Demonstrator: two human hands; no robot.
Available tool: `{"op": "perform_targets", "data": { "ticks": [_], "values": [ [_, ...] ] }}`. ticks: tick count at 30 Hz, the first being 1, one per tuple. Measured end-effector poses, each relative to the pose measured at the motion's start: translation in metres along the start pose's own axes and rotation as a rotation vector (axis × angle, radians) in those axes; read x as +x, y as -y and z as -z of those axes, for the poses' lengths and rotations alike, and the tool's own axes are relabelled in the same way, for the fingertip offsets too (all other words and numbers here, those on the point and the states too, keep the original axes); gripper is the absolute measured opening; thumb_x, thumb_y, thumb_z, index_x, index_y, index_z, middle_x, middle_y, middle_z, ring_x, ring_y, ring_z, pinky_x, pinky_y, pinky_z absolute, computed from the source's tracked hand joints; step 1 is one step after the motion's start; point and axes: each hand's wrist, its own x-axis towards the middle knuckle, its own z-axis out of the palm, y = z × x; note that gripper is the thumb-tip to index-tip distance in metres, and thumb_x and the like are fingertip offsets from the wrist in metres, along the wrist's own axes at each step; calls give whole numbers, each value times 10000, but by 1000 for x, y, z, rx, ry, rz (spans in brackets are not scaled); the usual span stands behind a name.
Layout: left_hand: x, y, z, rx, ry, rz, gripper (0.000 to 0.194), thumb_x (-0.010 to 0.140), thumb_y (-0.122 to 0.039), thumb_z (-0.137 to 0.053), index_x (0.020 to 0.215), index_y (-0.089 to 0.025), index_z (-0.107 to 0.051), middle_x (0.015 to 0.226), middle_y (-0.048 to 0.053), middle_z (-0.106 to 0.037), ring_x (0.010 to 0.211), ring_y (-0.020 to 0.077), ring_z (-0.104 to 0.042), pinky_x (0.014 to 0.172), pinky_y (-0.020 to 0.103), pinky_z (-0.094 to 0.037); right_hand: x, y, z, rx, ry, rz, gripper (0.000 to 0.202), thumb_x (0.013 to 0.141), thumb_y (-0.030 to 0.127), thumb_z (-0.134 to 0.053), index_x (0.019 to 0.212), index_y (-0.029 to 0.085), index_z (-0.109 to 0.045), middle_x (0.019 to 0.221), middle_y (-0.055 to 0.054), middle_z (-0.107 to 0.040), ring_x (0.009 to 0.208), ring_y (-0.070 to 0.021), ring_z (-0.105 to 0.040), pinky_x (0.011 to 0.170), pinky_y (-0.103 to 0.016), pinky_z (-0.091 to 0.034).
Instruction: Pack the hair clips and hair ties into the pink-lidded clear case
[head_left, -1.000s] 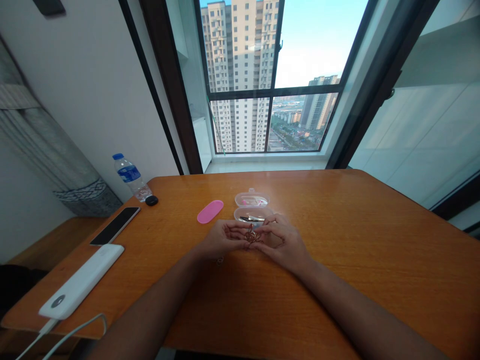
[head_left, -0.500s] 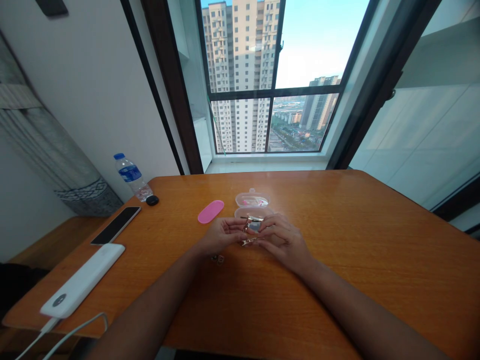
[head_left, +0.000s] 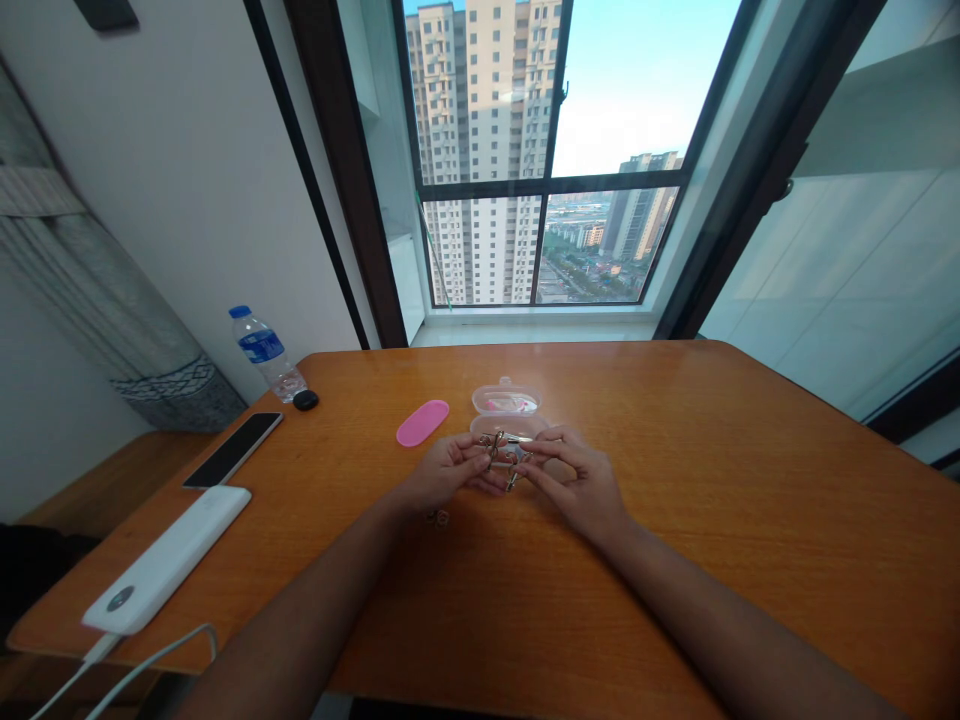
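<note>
In the head view, your left hand (head_left: pixel 448 470) pinches a metal clip (head_left: pixel 493 447); your right hand (head_left: pixel 581 478) pinches a second clip (head_left: pixel 513 479), slightly nearer and right. Both are just near of the open plastic box (head_left: pixel 507 422), right of the pink oval (head_left: pixel 422 424).

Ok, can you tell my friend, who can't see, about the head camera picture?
A person's left hand and right hand hold small metal pieces near an open case on a wooden table. A phone and pink oval lie left.
</note>
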Motion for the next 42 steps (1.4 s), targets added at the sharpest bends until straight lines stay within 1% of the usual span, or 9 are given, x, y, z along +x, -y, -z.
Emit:
{"op": "perform_targets", "data": {
  "ticks": [5,11,17,22,25,28,32,36,42],
  "values": [
    [-1,-2,-4,51,29,14,469,814,-363,-740,1185,-128,-573,1024,152,-739,842,241,-744,794,375,-596,0,-1,-1,-21,36,9,218,851,284,-712,1068,286,-736,985,-62,-673,947,-231,-643,827,-384,-532],
    [-4,-6,-8,108,-16,70,378,725,-370,-810,921,-95,-640,892,127,-751,804,241,-746,751,341,-595,2,1,-1,-76,13,84,152,825,263,-742,977,276,-741,961,-62,-687,955,-250,-632,842,-418,-513],
    [-6,-7,-10,131,-31,78,378,689,-361,-829,896,-89,-669,783,100,-744,702,219,-735,685,336,-596,2,2,0,-66,4,91,216,810,279,-762,1020,272,-716,935,-52,-698,932,-240,-635,823,-399,-512],
    [-5,-7,-10,159,-64,53,404,685,-388,-826,913,-97,-660,748,88,-739,679,222,-733,652,327,-591,2,3,1,-80,44,77,82,825,265,-741,904,247,-726,941,-59,-678,920,-232,-640,818,-390,-516],
    [-3,-8,-6,160,-121,-11,462,729,-430,-784,1016,-99,-636,795,105,-745,666,244,-738,617,346,-594,3,3,3,-87,-13,77,63,821,273,-744,870,243,-719,920,-55,-673,899,-227,-636,818,-392,-512],
    [-3,-10,1,158,-206,-100,455,774,-449,-735,1039,-98,-618,824,115,-744,616,247,-730,570,365,-598,4,-2,4,-101,-156,49,65,817,285,-748,864,247,-724,901,-48,-668,890,-222,-631,827,-391,-507],
    [-2,-12,10,166,-331,-209,379,781,-457,-713,891,-107,-616,597,16,-658,443,186,-650,425,291,-535,7,-14,4,-131,-296,-62,87,817,322,-744,852,243,-733,899,-50,-665,893,-227,-626,829,-389,-503],
    [-1,-13,15,190,-436,-272,340,775,-444,-711,814,-120,-615,489,-53,-542,364,127,-563,364,225,-448,12,-25,0,-186,-287,-107,115,815,356,-741,844,245,-745,886,-50,-683,889,-236,-628,836,-396,-491],
    [1,-13,19,348,-523,-251,343,771,-472,-691,771,-137,-618,424,-83,-456,310,69,-433,342,181,-304,17,-28,-2,-276,-130,-54,114,824,349,-736,917,287,-762,971,-40,-734,981,-251,-628,902,-423,-455]
  ]
}}
